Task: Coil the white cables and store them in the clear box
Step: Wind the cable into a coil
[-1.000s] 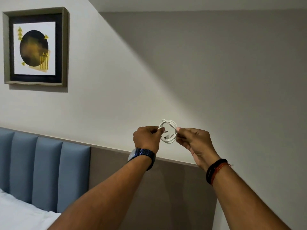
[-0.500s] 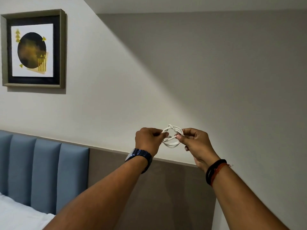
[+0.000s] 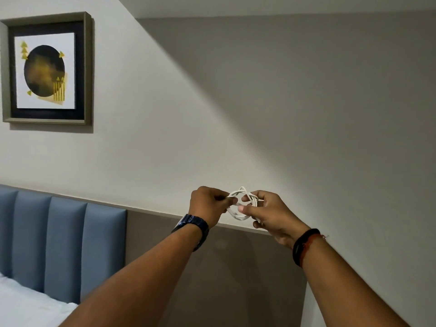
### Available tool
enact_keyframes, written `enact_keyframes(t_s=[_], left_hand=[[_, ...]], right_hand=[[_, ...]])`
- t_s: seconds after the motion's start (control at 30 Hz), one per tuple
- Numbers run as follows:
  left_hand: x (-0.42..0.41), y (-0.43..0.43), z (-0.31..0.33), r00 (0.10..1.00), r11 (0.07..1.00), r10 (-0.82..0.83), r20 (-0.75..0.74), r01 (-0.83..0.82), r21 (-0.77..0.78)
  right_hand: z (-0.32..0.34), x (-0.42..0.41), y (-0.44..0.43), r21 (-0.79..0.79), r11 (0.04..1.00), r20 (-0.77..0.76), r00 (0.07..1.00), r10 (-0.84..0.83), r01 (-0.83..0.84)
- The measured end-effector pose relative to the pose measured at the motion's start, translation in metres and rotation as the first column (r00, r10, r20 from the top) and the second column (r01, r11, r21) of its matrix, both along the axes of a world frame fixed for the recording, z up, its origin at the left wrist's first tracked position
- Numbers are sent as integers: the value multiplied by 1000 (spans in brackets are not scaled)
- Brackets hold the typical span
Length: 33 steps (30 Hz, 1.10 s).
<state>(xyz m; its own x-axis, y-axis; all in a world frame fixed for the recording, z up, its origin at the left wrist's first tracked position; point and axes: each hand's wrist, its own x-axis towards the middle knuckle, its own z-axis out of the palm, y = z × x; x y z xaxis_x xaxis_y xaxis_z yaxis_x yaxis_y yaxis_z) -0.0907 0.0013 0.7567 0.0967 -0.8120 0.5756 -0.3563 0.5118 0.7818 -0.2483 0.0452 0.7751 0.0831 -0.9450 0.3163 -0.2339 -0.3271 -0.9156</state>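
A white cable [image 3: 238, 216], wound into a small coil of a few loops, is held up in the air in front of the wall. My left hand [image 3: 208, 205], with a dark blue watch on the wrist, pinches the coil's left side. My right hand [image 3: 271, 214], with dark and red bands on the wrist, grips the coil's right side, with thumb and fingers around the loops. Part of the coil is hidden behind my right fingers. The clear box is not in view.
A blue padded headboard [image 3: 59, 246] and white bedding [image 3: 26, 305] sit at the lower left. A framed picture [image 3: 47, 69] hangs on the wall at the upper left. A brown wall panel [image 3: 224, 267] runs behind my arms.
Both hands have lowered slightly in the view and drawn closer together. The coil has been pulled tighter, with the right fingers now further around the loops.
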Motion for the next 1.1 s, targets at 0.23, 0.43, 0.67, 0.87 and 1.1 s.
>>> enact_keyframes(t_s=[0.23,0.43,0.67,0.87,1.1], left_hand=[[2,-5,-11,1000,998,-10,-19,11,62],[1,-5,-15,993,993,-59,-100,69,95],[-2,-5,-20,945,962,-201,-258,241,132],[-8,-3,-34,906,913,-303,-297,365,182],[-15,-7,-43,902,910,-305,-305,371,188]], right_hand=[[-12,-8,0,-110,987,-61,990,-126,119],[-20,-17,2,-72,996,-33,998,-46,44],[-24,-29,-2,-95,995,-67,997,-37,30],[-35,-34,-13,-367,842,-494,684,-537,396],[-38,-35,-10,-320,910,-460,797,-391,262]])
